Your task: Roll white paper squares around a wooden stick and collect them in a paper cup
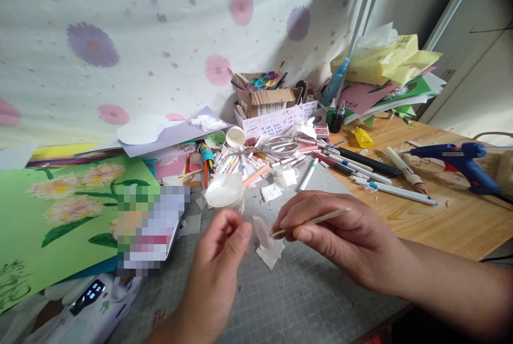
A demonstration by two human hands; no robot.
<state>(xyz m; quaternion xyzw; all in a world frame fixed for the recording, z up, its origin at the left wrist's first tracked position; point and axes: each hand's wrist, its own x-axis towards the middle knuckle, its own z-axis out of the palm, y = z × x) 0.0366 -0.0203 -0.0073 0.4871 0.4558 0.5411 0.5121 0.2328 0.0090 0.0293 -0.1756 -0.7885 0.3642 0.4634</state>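
Note:
My right hand (340, 237) is closed around a thin wooden stick (320, 218), pinched between thumb and fingers. The stick's lower tip meets a small piece of thin white paper (262, 232). That piece stands up over another white scrap (271, 255) on the grey cutting mat (304, 301); whether the two are joined I cannot tell. To the left, my left hand (220, 269) has its fingers curled and the thumb against them. Anything inside that grip is hidden. Just behind it stands a white plastic cup (224, 192) with a pale top.
Behind the hands lies a heap of markers (240, 162) with scissors (280, 146) and paper scraps. A blue glue gun (457, 159) rests on the wooden table at right. On the left are a green flower picture (80, 200) and a white device (92, 301) with a lit display.

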